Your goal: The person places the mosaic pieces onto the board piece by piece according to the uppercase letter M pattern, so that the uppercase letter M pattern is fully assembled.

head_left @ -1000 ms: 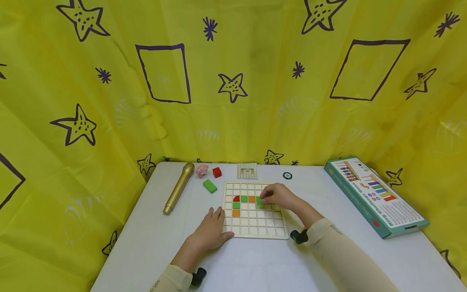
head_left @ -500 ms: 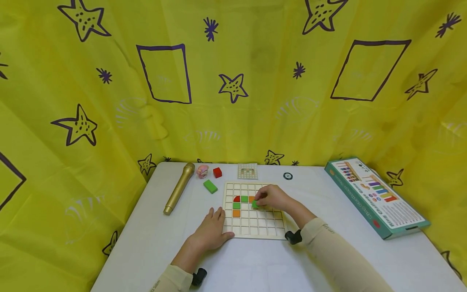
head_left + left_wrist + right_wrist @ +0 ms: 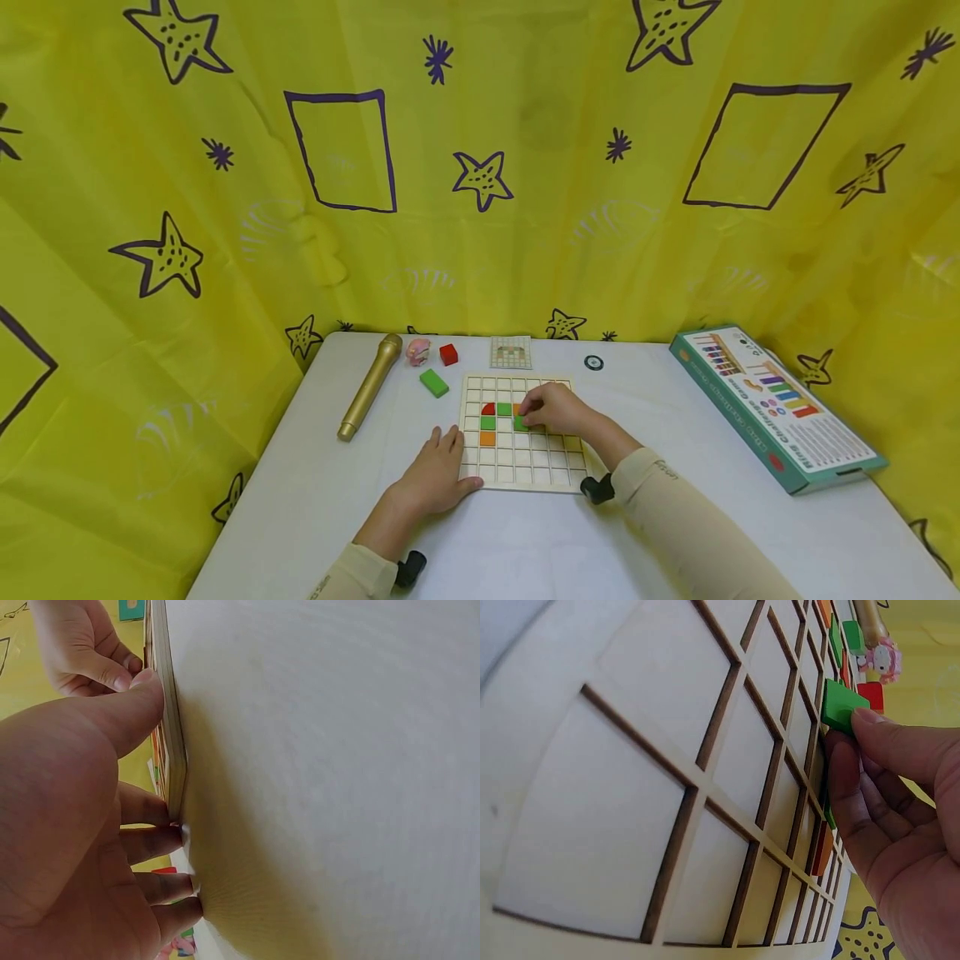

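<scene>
From the head camera I see my right hand [image 3: 553, 410] over the wooden grid board [image 3: 522, 472]. Its fingertips pinch a green square tile [image 3: 520, 423], which sits low over a cell in the third row, just below an orange tile [image 3: 517, 408] that my fingers partly cover. In the right wrist view the same green square tile [image 3: 843, 706] is tilted, one edge lifted, with my fingertips [image 3: 876, 720] curled on its near edge, so I cannot tell if it lies flat in the cell already.

My left hand [image 3: 432, 477] rests on the white table [image 3: 315, 500] at the left edge of the board. The fingers are straight and relaxed, holding nothing. In the left wrist view the thumb [image 3: 127, 705] presses against the side of the board [image 3: 174, 742] and the other fingers lie flat on the table beside it.

On the board I also see a red quarter-round tile [image 3: 487, 408], a green tile [image 3: 503, 409] next to it, one more green tile [image 3: 487, 423] below, and an orange tile [image 3: 487, 438] under that one.

Behind the board lie a green block [image 3: 433, 382], a red cube [image 3: 448, 354], a small pink figure [image 3: 417, 351], a golden microphone [image 3: 369, 386], a pattern card [image 3: 511, 352] and a small black ring [image 3: 593, 362]. A teal game box [image 3: 776, 405] lies at the right.
</scene>
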Demonstrator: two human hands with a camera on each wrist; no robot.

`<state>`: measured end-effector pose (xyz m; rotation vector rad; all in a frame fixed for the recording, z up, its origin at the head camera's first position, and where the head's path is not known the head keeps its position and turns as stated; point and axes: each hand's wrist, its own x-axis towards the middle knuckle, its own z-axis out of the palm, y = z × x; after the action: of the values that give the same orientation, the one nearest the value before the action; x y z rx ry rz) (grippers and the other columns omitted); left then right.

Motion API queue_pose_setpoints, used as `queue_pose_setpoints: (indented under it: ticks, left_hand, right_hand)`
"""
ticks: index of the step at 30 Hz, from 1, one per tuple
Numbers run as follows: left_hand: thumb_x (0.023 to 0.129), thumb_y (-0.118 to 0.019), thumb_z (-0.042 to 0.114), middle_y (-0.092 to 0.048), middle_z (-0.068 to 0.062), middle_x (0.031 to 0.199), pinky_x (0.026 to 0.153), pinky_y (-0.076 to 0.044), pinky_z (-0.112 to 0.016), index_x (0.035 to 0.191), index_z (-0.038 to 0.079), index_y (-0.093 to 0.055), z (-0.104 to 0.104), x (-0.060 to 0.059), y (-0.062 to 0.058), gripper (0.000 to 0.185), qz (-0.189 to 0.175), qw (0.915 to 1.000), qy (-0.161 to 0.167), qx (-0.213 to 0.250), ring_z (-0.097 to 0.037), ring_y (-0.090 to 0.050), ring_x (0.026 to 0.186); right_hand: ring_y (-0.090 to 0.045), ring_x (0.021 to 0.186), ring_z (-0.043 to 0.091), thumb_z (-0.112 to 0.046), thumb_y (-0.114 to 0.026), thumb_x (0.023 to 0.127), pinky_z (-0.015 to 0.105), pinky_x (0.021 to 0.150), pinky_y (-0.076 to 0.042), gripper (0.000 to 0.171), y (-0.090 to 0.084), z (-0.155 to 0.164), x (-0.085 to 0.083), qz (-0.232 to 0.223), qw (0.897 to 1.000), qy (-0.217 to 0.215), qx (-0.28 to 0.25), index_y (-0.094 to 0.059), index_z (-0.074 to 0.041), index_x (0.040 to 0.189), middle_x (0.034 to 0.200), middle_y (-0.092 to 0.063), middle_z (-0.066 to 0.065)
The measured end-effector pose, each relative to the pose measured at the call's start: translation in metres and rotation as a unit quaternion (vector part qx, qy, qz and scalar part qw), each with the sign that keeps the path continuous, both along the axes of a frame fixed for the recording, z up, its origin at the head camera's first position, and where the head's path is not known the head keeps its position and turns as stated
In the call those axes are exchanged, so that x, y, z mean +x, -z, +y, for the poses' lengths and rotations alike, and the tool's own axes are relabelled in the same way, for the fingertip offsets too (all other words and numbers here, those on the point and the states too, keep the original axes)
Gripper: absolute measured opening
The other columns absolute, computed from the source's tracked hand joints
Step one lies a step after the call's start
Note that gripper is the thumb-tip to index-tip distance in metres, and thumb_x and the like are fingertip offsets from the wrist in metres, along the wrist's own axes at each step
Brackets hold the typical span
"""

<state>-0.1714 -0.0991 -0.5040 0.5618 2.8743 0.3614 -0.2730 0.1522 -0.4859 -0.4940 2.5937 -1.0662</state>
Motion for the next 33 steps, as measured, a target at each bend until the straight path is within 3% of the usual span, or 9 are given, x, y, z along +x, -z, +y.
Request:
queue_pose_setpoints:
  ticks: [26,33]
  left_hand:
    - [0.095,-0.063,0.052,-0.033,-0.025,0.157,0.117,-0.028,-0.053,0.15,-0.011,-0.036,0.0001,0.0008,-0.0015,0.087,-0.008,0.9999,-0.004,0.011,-0.05,-0.025,0.145]
    - [0.095,-0.063,0.052,-0.034,-0.025,0.157,0.116,-0.029,-0.053,0.15,-0.011,-0.036,0.0005,0.0013,-0.002,0.087,-0.006,0.9999,-0.005,0.007,-0.05,-0.025,0.145]
  right_hand:
    - [-0.058,0.079,0.013,-0.005,-0.08,0.085,0.027,0.068,-0.052,0.006,0.0024,-0.0081,0.0039,0.018,0.999,0.017,0.037,-0.077,-0.009,0.082,0.082,-0.069,-0.005]
    - [-0.058,0.082,0.013,-0.007,-0.079,0.087,0.029,0.073,-0.052,0.006,0.0034,-0.0088,0.0047,0.024,0.998,0.016,0.05,-0.077,-0.011,0.083,0.084,-0.069,-0.005]
